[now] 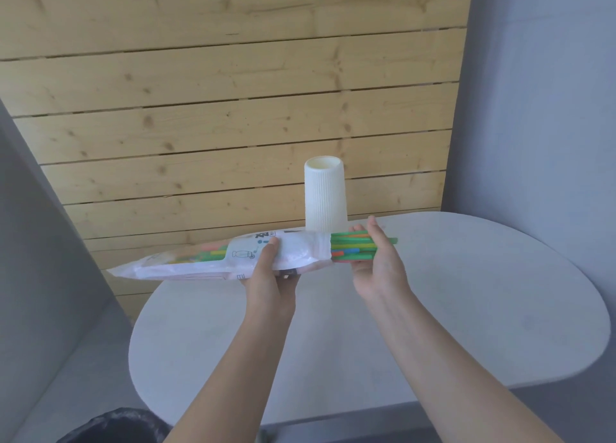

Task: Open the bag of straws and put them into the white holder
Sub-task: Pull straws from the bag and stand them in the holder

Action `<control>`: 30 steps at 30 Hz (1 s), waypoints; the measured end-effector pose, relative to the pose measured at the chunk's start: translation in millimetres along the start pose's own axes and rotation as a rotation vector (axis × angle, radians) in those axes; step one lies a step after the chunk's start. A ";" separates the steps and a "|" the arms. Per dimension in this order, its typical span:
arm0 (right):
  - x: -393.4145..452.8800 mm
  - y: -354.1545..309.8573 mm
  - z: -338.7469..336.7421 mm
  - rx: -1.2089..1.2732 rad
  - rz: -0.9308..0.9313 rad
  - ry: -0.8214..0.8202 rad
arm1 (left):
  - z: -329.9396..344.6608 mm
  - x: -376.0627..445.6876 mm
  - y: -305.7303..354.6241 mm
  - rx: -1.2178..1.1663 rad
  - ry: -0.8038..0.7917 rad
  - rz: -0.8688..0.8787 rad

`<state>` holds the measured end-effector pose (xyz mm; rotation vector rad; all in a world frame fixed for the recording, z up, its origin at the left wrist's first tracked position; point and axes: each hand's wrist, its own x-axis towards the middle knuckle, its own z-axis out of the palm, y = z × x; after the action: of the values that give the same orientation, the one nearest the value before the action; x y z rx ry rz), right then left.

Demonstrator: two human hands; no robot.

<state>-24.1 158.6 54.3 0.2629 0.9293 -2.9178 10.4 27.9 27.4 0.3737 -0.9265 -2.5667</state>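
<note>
My left hand [270, 276] grips the long clear-and-white bag of straws [206, 259] near its middle, holding it level above the table. Coloured straws [353, 245], mostly green with some orange, yellow and blue, stick out of the bag's open right end. My right hand [376, 262] is wrapped around that protruding bundle, fingers behind and thumb in front. The white ribbed holder [325, 195] stands upright on the table just behind the bag's mouth, its top open.
A rounded pale grey table [433, 309] lies under my hands. Behind it is a wooden plank wall [233, 92], with grey walls at left and right. A dark object [116, 426] shows at the bottom left.
</note>
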 end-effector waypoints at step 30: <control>-27.6 -65.8 70.6 -0.618 -0.060 -0.244 | 45.4 -15.7 49.5 -0.270 -0.009 -0.151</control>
<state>-14.6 171.7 153.3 -0.1573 1.7233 -2.4609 20.6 24.8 95.6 0.3654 -0.5618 -2.7862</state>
